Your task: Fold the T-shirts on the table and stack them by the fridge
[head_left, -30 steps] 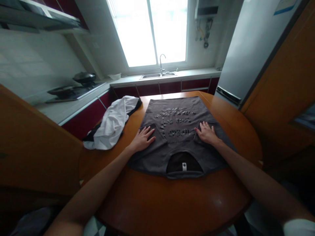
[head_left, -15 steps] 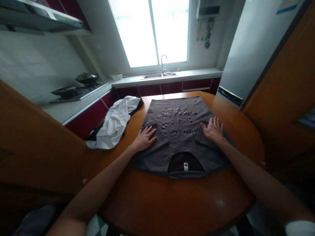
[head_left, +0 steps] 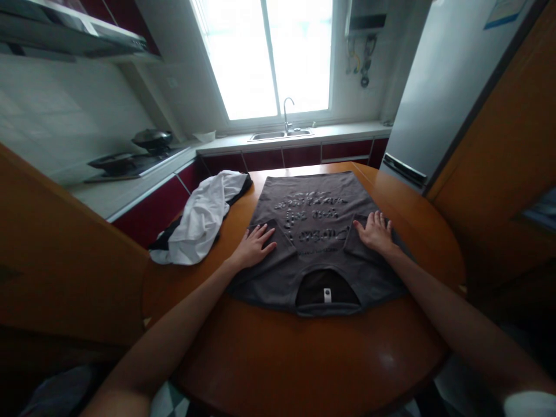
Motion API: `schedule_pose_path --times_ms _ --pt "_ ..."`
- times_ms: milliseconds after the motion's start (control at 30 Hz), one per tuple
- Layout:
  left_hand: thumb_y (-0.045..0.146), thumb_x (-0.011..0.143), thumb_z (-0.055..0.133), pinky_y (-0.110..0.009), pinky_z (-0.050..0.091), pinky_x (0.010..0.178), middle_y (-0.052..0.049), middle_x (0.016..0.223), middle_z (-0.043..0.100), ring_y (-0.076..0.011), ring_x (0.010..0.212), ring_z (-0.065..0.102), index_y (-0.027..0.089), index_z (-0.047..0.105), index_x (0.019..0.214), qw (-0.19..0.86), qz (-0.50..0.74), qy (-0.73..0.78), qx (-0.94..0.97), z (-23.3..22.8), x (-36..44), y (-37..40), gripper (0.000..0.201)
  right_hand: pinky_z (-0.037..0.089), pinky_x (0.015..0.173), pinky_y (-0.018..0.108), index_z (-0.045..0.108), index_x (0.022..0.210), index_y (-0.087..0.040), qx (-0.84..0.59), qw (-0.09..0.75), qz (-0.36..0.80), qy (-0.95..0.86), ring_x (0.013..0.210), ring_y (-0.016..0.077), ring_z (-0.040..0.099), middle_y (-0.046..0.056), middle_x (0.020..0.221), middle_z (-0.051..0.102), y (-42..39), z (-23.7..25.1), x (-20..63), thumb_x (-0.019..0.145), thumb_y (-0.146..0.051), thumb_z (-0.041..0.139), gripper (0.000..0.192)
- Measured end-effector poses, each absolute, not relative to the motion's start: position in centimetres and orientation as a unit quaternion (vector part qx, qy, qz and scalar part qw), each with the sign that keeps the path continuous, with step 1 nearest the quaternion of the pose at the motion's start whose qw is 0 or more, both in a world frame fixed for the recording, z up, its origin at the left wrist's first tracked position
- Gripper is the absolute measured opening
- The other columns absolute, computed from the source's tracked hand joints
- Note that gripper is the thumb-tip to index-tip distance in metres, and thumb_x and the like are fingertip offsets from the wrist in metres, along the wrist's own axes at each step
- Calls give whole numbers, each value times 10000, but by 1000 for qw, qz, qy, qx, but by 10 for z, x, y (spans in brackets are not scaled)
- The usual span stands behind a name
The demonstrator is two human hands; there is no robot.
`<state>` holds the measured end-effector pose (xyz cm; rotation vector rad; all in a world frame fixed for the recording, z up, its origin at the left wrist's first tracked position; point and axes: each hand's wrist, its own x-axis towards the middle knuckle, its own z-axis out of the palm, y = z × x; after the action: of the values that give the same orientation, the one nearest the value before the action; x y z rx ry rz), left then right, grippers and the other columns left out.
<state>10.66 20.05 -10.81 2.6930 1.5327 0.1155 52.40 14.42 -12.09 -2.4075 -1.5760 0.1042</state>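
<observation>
A dark grey T-shirt [head_left: 321,263] lies flat on the wooden table [head_left: 317,359], its neck opening with a white label toward me and its hem at the far side. Raised dark lettering runs across its chest. Both sleeves are folded inward over the front. My left hand [head_left: 254,248] rests with fingers spread on the folded sleeve at the left. On the opposite sleeve lies my right hand [head_left: 374,233], palm down, fingers stretched out. Neither hand grips the cloth.
Crumpled white and black clothes [head_left: 202,217] lie at the table's left edge. Behind the table are a counter with a sink [head_left: 282,134] and tap. A stove with pans [head_left: 152,139] stands at the left, a fridge [head_left: 412,87] at the right.
My right hand has shifted very slightly toward me on the sleeve. The left hand and the shirt look the same, apart from a tiny camera shift.
</observation>
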Motion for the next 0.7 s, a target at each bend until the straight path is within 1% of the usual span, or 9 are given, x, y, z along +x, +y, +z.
schedule_pose_path --times_ms 100,200,367,467,600,700 --pt "637 1016 313 -578 155 1230 -88 1673 243 -317 1548 197 265 362 1585 20 35 493 869 -108 107 200 681 96 1234 549 225 1574 51 -806 148 24 -572 1554 333 118 234 1666 179 142 -119 518 1030 -561 197 820" --pt "637 1019 308 -586 157 1226 -91 1677 230 -319 1550 189 262 352 1588 23 29 495 868 -108 107 200 683 118 1230 562 230 1578 38 -788 131 49 -599 1555 328 126 226 1668 178 139 -121 510 1039 -527 185 781" --pt "627 1023 311 -587 160 1225 -86 1676 234 -318 1548 197 266 353 1587 21 30 495 868 -108 107 200 671 115 1231 567 238 1580 25 -778 88 76 -617 1558 325 111 233 1669 163 137 -127 503 1027 -559 234 805" --pt "624 1024 316 -584 158 1226 -91 1673 240 -316 1547 203 262 357 1585 19 33 494 869 -108 106 200 669 122 1231 562 227 1584 24 -781 95 70 -613 1559 321 107 228 1671 159 139 -128 505 1022 -583 232 827" --pt "629 1023 315 -577 158 1227 -93 1672 245 -313 1545 210 262 360 1584 17 34 495 868 -108 106 200 672 121 1229 562 240 1591 -15 -780 93 78 -614 1558 313 118 219 1673 168 140 -130 507 1026 -590 221 806" --pt "629 1024 314 -587 159 1224 -94 1673 240 -317 1546 206 260 352 1588 19 34 493 869 -109 106 200 675 129 1227 565 221 1599 -28 -779 96 67 -616 1559 316 110 220 1676 156 139 -129 505 1024 -594 229 807"
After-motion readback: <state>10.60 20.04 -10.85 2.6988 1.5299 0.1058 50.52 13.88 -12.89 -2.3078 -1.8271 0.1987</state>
